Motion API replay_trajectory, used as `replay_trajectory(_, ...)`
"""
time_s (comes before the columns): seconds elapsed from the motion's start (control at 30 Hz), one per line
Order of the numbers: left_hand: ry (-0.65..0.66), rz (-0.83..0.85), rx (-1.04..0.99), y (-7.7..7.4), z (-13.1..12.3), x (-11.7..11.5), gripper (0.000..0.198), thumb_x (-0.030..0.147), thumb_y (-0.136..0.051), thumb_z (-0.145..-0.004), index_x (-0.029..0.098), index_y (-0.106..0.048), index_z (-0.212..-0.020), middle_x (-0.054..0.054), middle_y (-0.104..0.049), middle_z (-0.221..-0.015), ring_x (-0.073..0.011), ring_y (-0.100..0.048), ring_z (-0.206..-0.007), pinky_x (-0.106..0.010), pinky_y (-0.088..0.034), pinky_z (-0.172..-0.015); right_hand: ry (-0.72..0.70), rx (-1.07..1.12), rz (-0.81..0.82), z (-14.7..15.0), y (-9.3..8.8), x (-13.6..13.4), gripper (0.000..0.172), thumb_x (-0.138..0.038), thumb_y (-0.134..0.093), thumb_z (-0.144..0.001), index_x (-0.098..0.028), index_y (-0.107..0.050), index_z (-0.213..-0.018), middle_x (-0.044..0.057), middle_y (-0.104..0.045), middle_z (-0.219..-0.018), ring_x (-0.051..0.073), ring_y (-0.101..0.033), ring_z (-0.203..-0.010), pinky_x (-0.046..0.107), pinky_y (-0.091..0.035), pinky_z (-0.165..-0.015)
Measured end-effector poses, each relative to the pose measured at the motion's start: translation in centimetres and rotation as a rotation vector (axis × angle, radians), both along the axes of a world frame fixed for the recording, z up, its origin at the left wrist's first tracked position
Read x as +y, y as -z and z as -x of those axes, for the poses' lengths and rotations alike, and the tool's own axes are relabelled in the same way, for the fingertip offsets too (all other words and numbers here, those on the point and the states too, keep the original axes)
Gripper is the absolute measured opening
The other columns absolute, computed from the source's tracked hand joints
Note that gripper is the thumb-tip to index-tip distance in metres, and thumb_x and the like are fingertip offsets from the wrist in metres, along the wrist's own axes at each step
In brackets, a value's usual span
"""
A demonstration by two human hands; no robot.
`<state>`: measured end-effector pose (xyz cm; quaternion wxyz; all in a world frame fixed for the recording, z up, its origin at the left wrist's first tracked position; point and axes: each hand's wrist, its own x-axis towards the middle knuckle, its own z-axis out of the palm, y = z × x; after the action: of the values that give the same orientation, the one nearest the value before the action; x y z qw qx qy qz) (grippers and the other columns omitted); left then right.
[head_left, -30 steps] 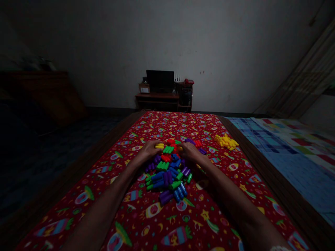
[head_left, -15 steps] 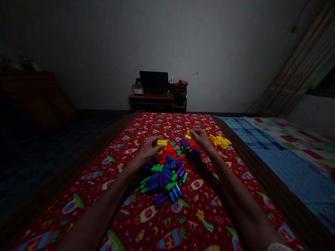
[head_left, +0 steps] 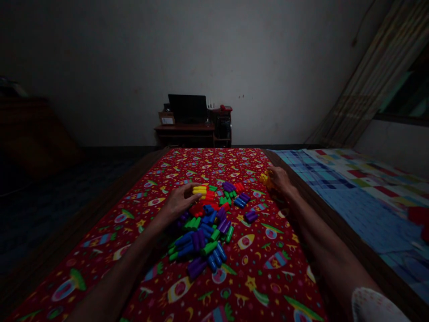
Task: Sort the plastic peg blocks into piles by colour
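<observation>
Thumb and fingers of my left hand point(head_left: 180, 200) are closed on a yellow toy block point(head_left: 199, 191) made of joined tubes, at the far left of a mixed pile. My right hand point(head_left: 279, 180) is at the pile of yellow blocks point(head_left: 266, 179) on the right, its fingers curled on yellow pieces that blend with the pile. Between the hands lie red blocks point(head_left: 197, 209), green blocks point(head_left: 192, 222), blue blocks point(head_left: 217, 256) and purple blocks point(head_left: 196, 267), heaped loosely. A lone purple block point(head_left: 251, 216) sits apart, to the right of the heap.
A red cloth with rocket prints point(head_left: 214, 161) covers the surface under the blocks. To the right is a blue checked cloth point(head_left: 335, 201). By the far wall stands a desk point(head_left: 184, 128) with a dark monitor point(head_left: 188, 107). A curtain point(head_left: 362, 80) hangs at right.
My right hand has moved right, from above the mixed blocks to the yellow pile, taking a yellow block along. My left hand still holds its yellow block. The view has turned slightly right.
</observation>
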<state>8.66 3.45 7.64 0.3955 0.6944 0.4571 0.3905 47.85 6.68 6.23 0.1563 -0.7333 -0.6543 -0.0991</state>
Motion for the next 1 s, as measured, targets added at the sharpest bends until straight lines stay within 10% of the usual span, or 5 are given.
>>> replay_trajectory(0.17,0.0,-0.012,-0.004,-0.2,0.1,-0.3,0.064,0.061,-0.073,-0.058,0.015,-0.066,-0.101,-0.011,-0.074,-0.099,-0.0275,-0.069,-0.087,-0.042,-0.055,-0.08,-0.011,-0.021,0.133,0.1,-0.9,-0.2,0.028,-0.008,-0.049,-0.078,-0.012,-0.074,-0.09,0.015,-0.072,-0.093,0.022,-0.065,-0.091,0.025,-0.041,-0.074)
replay_trajectory(0.33,0.012,0.009,-0.024,-0.5,-0.3,-0.5,0.063,0.06,-0.074,-0.058,0.016,-0.065,-0.102,-0.009,-0.074,-0.095,-0.0276,-0.07,-0.086,-0.041,-0.056,-0.079,-0.003,0.288,-0.126,2.3,-2.0,-1.5,0.03,-0.02,-0.048,-0.086,-0.015,-0.074,-0.101,0.013,-0.073,-0.101,0.023,-0.066,-0.096,0.029,-0.045,-0.082)
replay_trajectory(0.53,0.117,-0.023,-0.068,-0.4,-2.6,-2.3,0.056,0.046,-0.073,-0.064,0.016,-0.062,-0.109,-0.01,-0.072,-0.106,-0.027,-0.069,-0.095,-0.042,-0.055,-0.086,-0.68,0.818,0.118,12.3,-1.9,-5.6,0.037,-0.037,-0.05,-0.09,-0.015,-0.067,-0.115,0.008,-0.073,-0.095,0.017,-0.068,-0.079,0.025,-0.05,-0.067)
replay_trajectory(0.67,0.095,-0.16,0.037,-0.2,-4.1,-3.9,0.049,0.036,-0.066,-0.07,0.02,-0.059,-0.116,-0.008,-0.071,-0.106,-0.0245,-0.069,-0.094,-0.041,-0.055,-0.086,-0.894,0.748,0.17,16.1,-2.0,-7.4,0.037,-0.034,-0.058,-0.086,-0.015,-0.064,-0.117,0.006,-0.072,-0.092,0.015,-0.064,-0.075,0.022,-0.046,-0.064)
replay_trajectory(1.0,0.086,-0.36,0.192,-1.3,-3.5,-4.2,0.026,0.036,-0.053,-0.081,0.022,-0.067,-0.098,-0.007,-0.07,-0.104,-0.0217,-0.068,-0.09,-0.035,-0.055,-0.083,0.081,0.46,-0.322,0.0,-1.6,-2.2,0.04,-0.041,-0.046,-0.088,-0.01,-0.069,-0.098,0.012,-0.07,-0.088,0.019,-0.061,-0.075,0.025,-0.041,-0.064)
